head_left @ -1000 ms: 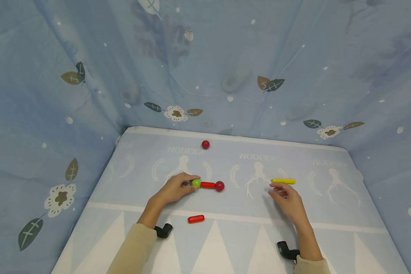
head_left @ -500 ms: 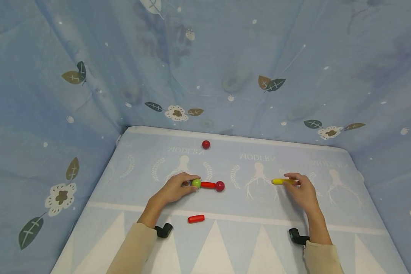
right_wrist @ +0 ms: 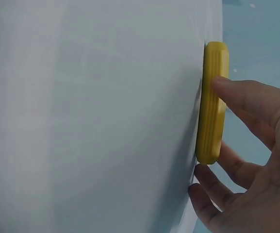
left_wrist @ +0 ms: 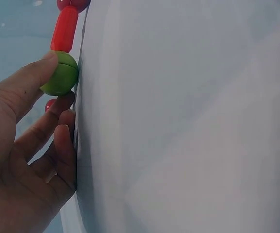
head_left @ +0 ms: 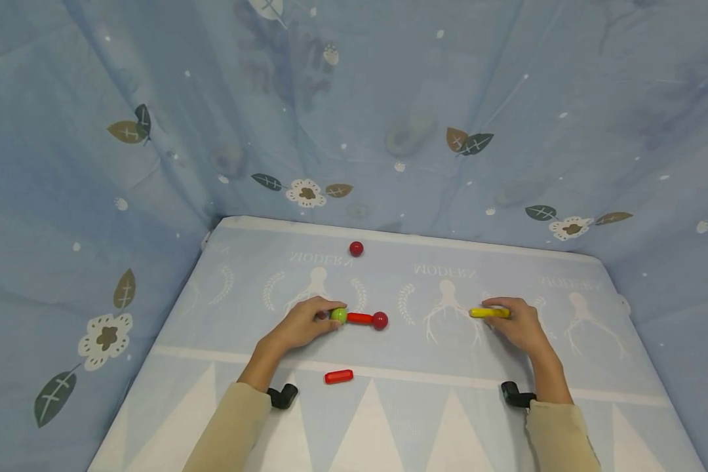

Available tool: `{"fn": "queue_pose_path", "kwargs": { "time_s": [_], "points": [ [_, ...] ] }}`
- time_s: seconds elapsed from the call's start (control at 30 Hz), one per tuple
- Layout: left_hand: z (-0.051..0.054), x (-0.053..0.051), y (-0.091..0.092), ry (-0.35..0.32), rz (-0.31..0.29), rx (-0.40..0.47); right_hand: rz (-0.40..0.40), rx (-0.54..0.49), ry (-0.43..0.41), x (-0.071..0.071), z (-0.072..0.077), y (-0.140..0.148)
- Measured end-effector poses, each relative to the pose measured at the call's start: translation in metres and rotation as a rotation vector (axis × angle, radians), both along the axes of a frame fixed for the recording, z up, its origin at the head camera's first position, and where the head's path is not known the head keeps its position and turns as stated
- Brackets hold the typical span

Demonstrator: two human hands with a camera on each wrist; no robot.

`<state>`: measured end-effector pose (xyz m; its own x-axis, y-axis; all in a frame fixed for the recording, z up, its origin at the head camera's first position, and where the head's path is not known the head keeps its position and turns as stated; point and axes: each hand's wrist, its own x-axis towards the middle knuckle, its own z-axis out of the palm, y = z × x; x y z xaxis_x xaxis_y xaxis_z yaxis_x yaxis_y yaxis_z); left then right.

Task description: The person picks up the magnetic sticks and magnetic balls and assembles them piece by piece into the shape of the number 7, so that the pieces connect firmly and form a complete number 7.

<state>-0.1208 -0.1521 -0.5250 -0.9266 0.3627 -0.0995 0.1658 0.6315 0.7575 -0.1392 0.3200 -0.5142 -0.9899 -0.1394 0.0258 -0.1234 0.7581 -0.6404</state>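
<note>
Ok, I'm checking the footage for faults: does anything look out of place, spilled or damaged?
No spill or damage shows. Only the MODERN lettering on the tablecloth looks odd: it appears flipped in the head view.

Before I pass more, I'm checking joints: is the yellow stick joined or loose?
Loose: the yellow stick, pinched by the right hand, shows both ends bare.

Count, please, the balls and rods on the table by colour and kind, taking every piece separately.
Green ball: 1
Red balls: 2
Red rods: 2
Yellow rod: 1
Total: 6
</note>
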Motion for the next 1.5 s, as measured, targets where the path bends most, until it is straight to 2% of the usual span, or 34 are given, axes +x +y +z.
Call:
{"fn": "queue_pose_path", "kwargs": {
  "time_s": [0.23, 0.53, 0.87, 1.13, 1.5],
  "points": [
    [0.0, 0.0, 0.0, -0.004, 0.006, -0.018, 0.021, 0.026, 0.049, -0.003, -0.004, 0.0],
    [0.002, 0.001, 0.0, -0.008, 0.011, -0.006, -0.03, 0.063, 0.008, 0.0, 0.001, -0.005],
    [0.005, 0.003, 0.001, -0.015, 0.015, 0.002, -0.036, 0.073, -0.046, 0.008, 0.008, -0.016],
    [0.005, 0.002, 0.001, -0.011, 0.016, -0.003, 0.005, 0.048, -0.045, 0.015, 0.011, -0.034],
    [0.005, 0.002, 0.001, -0.01, 0.01, 0.003, 0.026, -0.015, -0.113, 0.023, 0.012, -0.063]
  ]
}}
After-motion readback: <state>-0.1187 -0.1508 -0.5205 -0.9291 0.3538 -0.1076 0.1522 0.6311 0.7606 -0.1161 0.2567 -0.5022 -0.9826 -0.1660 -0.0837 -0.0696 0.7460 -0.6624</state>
